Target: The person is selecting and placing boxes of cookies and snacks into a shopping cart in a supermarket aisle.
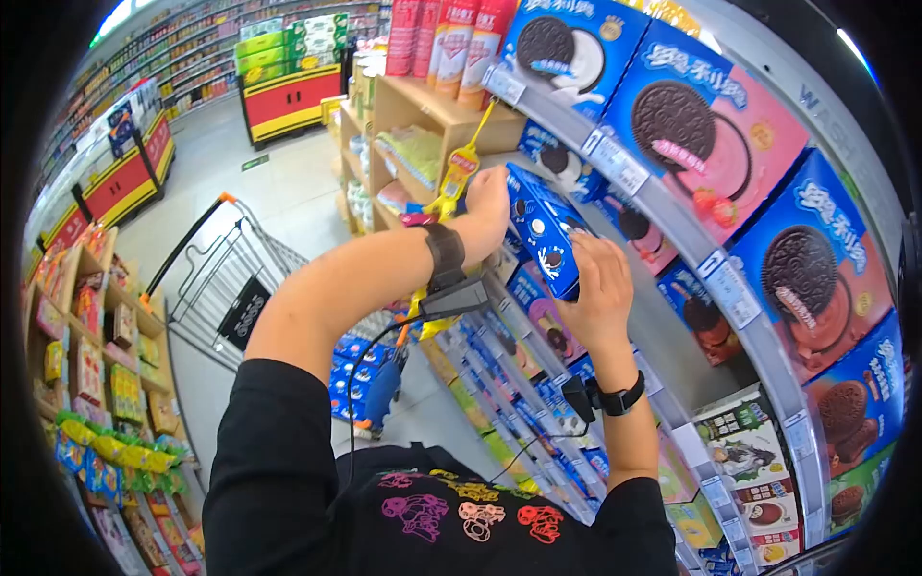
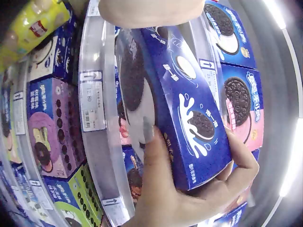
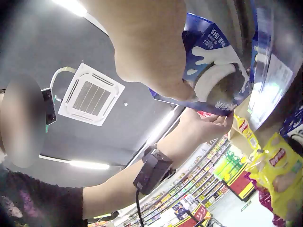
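Observation:
A blue biscuit box, printed with dark cookies and white splashes of milk, is held between both hands in front of the shelf. My left hand grips its far end in the head view. At the near end is my right hand, with the thumb on the broad front and the fingers behind, as the left wrist view shows. That view has the box's narrow side turned to the camera. The right wrist view shows the broad face and my left hand's fingers at its edge.
Large blue-and-pink cookie boxes line the shelf on the right, above price labels. Yellow snack packs hang at the shelf end. A wire shopping cart stands to the left, and a wooden snack rack is beyond it.

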{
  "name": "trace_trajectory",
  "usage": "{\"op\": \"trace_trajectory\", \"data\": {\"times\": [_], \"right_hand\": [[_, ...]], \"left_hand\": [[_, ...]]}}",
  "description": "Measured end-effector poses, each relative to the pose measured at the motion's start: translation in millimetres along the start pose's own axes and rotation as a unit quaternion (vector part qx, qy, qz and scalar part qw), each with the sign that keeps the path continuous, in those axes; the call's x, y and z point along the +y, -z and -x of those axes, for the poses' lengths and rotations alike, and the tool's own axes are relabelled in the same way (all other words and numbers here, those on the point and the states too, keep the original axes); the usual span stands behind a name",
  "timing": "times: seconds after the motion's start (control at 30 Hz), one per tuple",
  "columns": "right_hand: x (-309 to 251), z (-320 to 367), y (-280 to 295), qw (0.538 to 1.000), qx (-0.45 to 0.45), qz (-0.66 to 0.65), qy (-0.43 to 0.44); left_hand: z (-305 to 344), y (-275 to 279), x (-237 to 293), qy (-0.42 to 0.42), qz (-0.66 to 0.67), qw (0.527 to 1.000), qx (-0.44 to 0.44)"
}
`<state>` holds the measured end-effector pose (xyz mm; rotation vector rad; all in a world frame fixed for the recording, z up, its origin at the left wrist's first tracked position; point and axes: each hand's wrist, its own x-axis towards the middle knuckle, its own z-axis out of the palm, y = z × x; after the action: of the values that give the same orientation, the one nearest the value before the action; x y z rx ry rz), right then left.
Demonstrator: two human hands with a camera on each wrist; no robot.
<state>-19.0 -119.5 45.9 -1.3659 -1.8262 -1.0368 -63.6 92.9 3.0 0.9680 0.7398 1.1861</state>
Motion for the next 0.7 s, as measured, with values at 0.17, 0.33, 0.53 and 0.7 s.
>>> {"op": "trace_trajectory", "data": {"times": [0.17,0.33,0.53,0.7], "right_hand": [[-31.7,-3.8,3.1,0.998,-0.005,-0.033,0.048],[-56.7,-18.0,-4.5,0.995,0.017,-0.048,0.082],[-106.6,-33.0,-56.1,0.991,-0.022,-0.117,0.053],[-166.8,-22.1,-161.9,0.963,-0.039,-0.265,-0.025]], "left_hand": [[18.4,28.1,22.9,0.057,0.089,0.994,-0.018],[51.7,70.5,85.5,0.012,0.041,0.994,-0.103],[17.1,163.1,107.8,0.049,0.026,0.989,-0.137],[-24.1,296.9,55.9,0.101,-0.093,0.989,-0.051]]}}
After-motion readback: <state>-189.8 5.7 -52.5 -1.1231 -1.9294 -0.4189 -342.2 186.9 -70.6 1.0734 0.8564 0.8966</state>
